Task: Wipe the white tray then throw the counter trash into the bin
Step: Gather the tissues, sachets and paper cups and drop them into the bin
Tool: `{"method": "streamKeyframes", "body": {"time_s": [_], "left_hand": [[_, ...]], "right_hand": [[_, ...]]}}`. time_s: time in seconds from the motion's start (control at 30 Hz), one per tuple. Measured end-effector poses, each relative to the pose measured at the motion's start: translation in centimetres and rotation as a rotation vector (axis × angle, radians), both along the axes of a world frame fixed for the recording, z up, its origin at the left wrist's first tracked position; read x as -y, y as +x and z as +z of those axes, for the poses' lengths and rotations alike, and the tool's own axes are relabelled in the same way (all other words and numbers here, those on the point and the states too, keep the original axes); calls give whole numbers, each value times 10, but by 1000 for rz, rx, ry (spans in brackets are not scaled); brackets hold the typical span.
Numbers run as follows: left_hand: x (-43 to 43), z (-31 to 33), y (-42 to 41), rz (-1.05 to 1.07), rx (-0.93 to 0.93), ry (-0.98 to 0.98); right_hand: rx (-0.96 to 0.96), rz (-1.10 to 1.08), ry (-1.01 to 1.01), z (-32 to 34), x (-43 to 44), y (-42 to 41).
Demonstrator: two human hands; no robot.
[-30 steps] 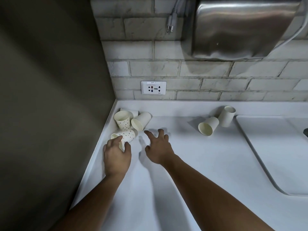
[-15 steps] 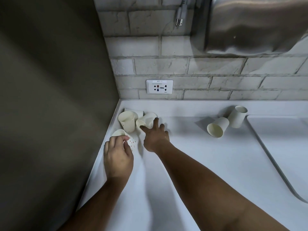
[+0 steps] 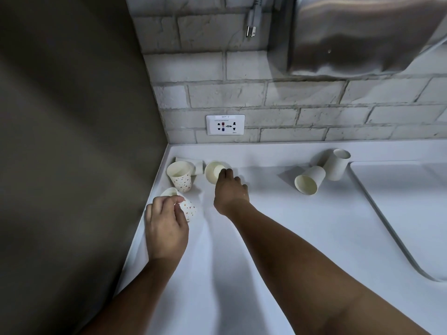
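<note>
At the far-left corner of the table (image 3: 278, 238), trash collection is under way: left hand (image 3: 167, 226) grips spotted cup (image 3: 188, 209), right hand (image 3: 229, 191) pinches plain cup (image 3: 212, 172); next, lift both toward the bin.

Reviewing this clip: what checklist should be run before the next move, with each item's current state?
1. Left hand grips the tipped dotted cup: ok.
2. Right hand has hold of the plain cup: cannot tell; its fingers are at the rim.
3. Corner free of cups: not ok; the upright dotted cup and the cup behind it stand there.
4. Lying cup and its neighbour cup collected: not ok.
5. Bin location: cannot tell; not in view.
</note>
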State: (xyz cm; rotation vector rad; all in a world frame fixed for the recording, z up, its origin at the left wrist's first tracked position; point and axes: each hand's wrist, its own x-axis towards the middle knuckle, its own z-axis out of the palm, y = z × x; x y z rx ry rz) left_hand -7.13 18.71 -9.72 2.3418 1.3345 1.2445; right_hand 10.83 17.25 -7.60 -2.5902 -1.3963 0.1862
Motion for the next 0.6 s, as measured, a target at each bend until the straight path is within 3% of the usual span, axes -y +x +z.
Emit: {"method": "streamKeyframes", "body": {"time_s": [0.3, 0.6], "left_hand": [[19, 36, 14, -125, 60, -97], [83, 60, 25, -208, -48, -114]], "right_hand": [[96, 25, 293, 30, 70, 30], [-37, -70, 554, 47, 180, 43]]}}
